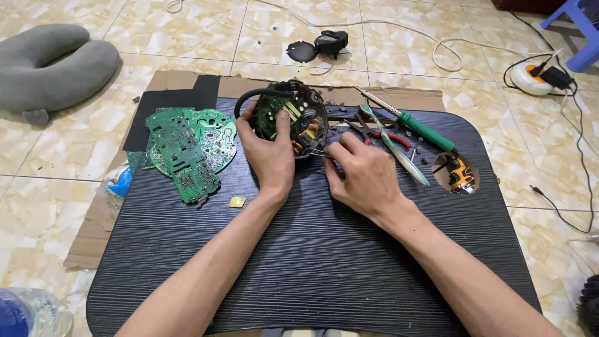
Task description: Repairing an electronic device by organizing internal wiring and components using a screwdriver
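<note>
L hand [269,151] grips round black plastic housing w/ green circuit board inside [292,117], thumb on top. R hand [360,171] pinches thin metal tweezers [317,151], tips at housing's edge just beside L thumb.

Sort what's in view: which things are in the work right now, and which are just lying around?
In hand:
left hand gripping the round black housing
right hand pinching a thin metal tool

Lying about:
green circuit boards
soldering iron
pliers
grey neck pillow
water bottle

round device [293,118] on board [312,249] centre-rear, circuit boards [187,146] left of it, pliers [390,138] and soldering iron [418,128] right, neck pillow [53,68] on floor far left
</note>
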